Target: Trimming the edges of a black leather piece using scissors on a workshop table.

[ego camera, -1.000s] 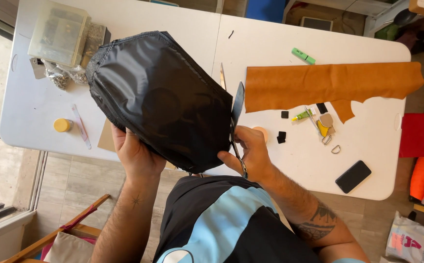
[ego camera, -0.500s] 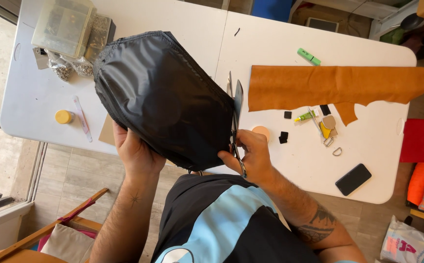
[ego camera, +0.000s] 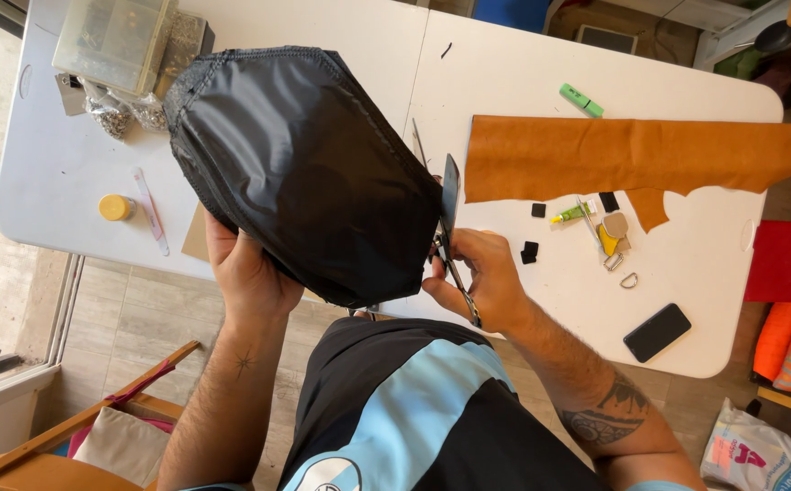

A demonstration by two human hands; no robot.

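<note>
While the black fabric pouch [ego camera: 305, 173] is held up above the near edge of the white table [ego camera: 505, 82], it hides much of the tabletop behind it, including part of a flat brown card piece [ego camera: 197, 238] at its lower left; the left hand [ego camera: 248, 273] is closed on the pouch from beneath, fingers out of sight behind the cloth; the right hand [ego camera: 482, 282] is closed around the handles of the scissors [ego camera: 450, 227], whose blades stand upright just beside the pouch's right edge, whether touching it cannot be told. Round about lie a long tan leather strip [ego camera: 632, 155], a green marker [ego camera: 581, 100], small black squares [ego camera: 529, 252], metal rings [ego camera: 628, 280], a dark phone [ego camera: 656, 332], a yellow-capped jar [ego camera: 115, 207], a clear plastic box [ego camera: 114, 36] and bags of small hardware [ego camera: 127, 114]. Against the earlier frames, the pouch sits slightly lower and further right in view, and the scissor blades have risen from a lean to near upright at its edge; both grips are unchanged. The pouch's long axis runs diagonally from upper left to lower right, its stitched rim facing the far left and its rounded end toward the person's body.
</note>
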